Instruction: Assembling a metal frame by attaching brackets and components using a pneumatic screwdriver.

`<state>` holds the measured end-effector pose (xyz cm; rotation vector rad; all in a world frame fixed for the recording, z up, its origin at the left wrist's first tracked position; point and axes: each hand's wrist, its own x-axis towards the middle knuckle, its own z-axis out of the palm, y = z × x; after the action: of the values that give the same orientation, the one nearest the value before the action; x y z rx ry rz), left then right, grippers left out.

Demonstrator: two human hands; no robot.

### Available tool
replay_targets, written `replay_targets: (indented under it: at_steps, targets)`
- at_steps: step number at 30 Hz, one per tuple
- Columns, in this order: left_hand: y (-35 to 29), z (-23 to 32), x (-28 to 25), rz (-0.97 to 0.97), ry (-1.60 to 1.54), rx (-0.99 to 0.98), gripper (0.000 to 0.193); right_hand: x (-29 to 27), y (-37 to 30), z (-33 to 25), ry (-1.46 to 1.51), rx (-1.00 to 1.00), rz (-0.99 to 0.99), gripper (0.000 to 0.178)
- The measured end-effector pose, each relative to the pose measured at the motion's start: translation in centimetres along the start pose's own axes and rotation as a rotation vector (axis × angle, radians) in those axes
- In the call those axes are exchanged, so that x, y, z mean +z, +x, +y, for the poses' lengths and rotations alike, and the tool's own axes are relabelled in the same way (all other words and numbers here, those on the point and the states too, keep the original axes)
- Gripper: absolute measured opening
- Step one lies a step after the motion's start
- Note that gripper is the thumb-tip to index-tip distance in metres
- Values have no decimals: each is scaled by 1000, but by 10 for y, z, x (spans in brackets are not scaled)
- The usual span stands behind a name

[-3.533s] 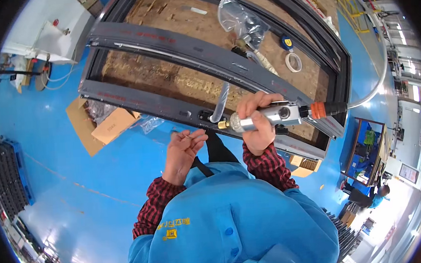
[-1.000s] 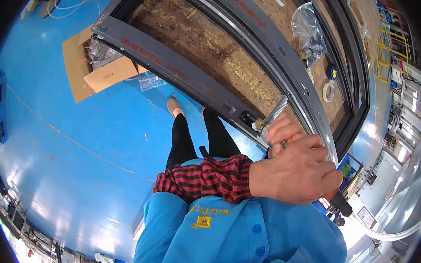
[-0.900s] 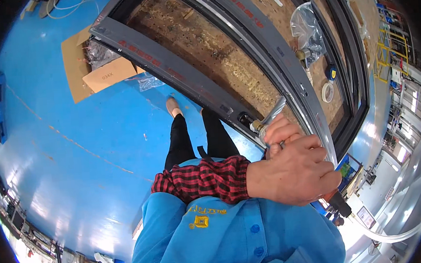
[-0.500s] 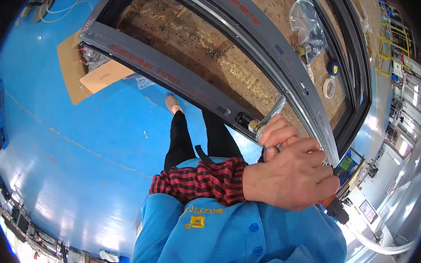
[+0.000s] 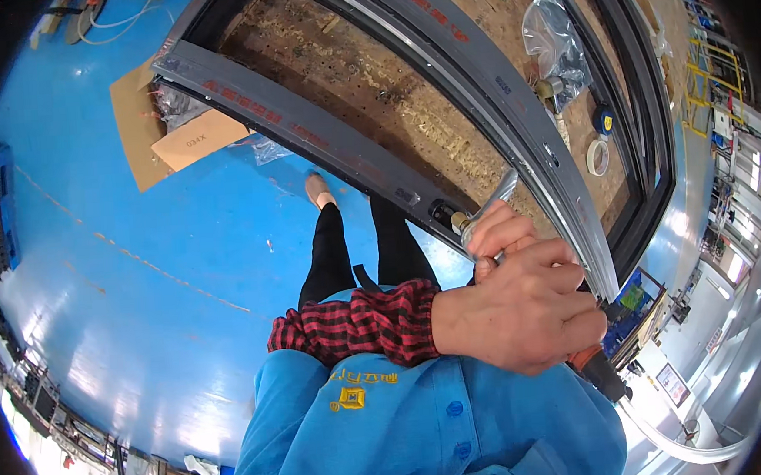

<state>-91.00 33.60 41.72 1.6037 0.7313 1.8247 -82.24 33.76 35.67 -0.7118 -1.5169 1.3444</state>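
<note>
The left hand (image 5: 520,312) clasped the hose-fed tool (image 5: 600,372) behind the right hand (image 5: 500,233), which gripped its front, brass tip (image 5: 460,222) beside the frame's (image 5: 304,133) near-rail opening (image 5: 441,210); steady, square alignment seemed wise.

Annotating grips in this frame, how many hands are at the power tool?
2: the left hand in front, over the body of the power tool; the right hand nearer its brass tip, partly hidden behind the left. No third hand shows there.
</note>
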Motion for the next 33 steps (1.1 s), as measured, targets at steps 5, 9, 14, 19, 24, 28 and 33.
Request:
replay_targets:
  at_steps: [5, 9, 14, 19, 24, 28, 33]
  targets:
    - [-1, 0, -2, -7, 30, 9, 15, 20, 2, 2, 193, -106, 301, 21]
    - [0, -1, -39, -28, -166, -141, 44, 17, -1, 13, 192, -135, 143, 19]
    - [-48, -46, -140, -44, 33, -637, 62, 6, 6, 10, 124, -210, -4, 28]
    - [-69, -70, -136, -482, 563, -320, 68, 1, 9, 14, 107, -258, -7, 30]
    - [-60, -85, -129, -618, 615, -176, 75, 3, 7, 16, 101, -260, 17, 29]
    - [-62, -88, -131, -672, 619, -177, 77, 6, 2, 17, 49, -294, 61, 30]
    - [-72, -94, -127, -713, 612, -204, 81, 8, 4, 13, -48, -292, 38, 30]
